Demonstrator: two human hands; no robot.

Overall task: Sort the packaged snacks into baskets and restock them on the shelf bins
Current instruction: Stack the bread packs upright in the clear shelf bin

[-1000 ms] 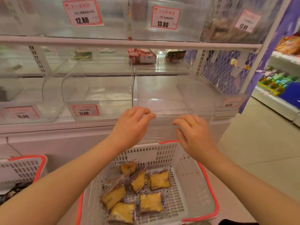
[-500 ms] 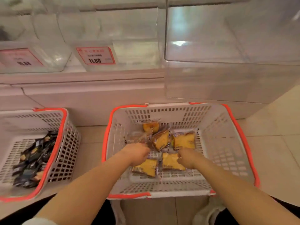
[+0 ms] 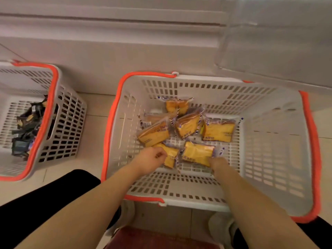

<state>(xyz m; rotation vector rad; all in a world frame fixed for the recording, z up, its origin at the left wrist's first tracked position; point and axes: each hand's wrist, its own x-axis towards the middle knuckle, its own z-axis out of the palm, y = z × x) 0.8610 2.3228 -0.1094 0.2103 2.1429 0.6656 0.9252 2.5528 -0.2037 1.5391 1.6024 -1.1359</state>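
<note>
Yellow cake packets [image 3: 197, 153] under both curled hands [image 3: 150, 159]

- A large basket [image 3: 265, 141] stands on the floor [image 3: 93, 108], its far rim close to the shelf base [image 3: 125, 51].
- A second basket [image 3: 68, 123] stands on the floor to its left, apart from it, also near the shelf base.
- Cake packets [image 3: 218, 131] lie in the large basket, clustered toward its left and middle; the right part of its bottom carries none.
- One packet [image 3: 177, 105] leans at the far wall; three lie in a row before it; two more lie nearest the near wall.
- The left hand [image 3: 149, 160] rests on the near-left packet [image 3: 170, 155]; the right hand [image 3: 218, 163] touches the near-right packet [image 3: 197, 153].
- Dark packets [image 3: 27, 128] lie piled in the second basket.
</note>
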